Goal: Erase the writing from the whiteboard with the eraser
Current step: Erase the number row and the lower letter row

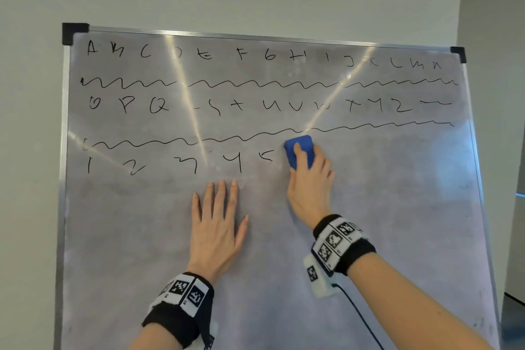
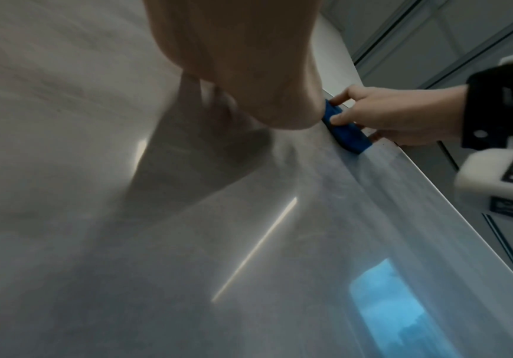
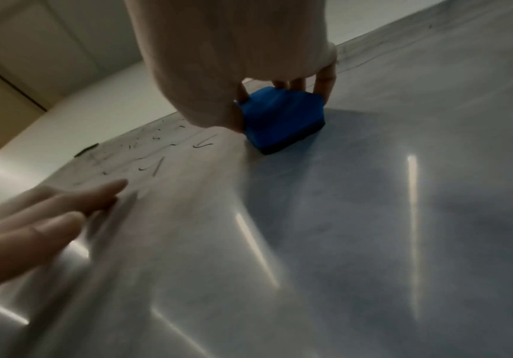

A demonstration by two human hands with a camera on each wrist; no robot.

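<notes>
Whiteboard (image 1: 369, 221) bears right hand (image 1: 309, 187) gripping eraser (image 1: 305, 146).

We see the head view evenly lit and fairly sharp, with pale streaks of glare fanning across the whiteboard (image 1: 369, 221). Both wrist views are dimmer, grainy and stretched toward the edges. The left hand (image 3: 31, 232) smears with blur in the right wrist view. A soft shadow spreads below the eraser (image 3: 282, 118).
</notes>
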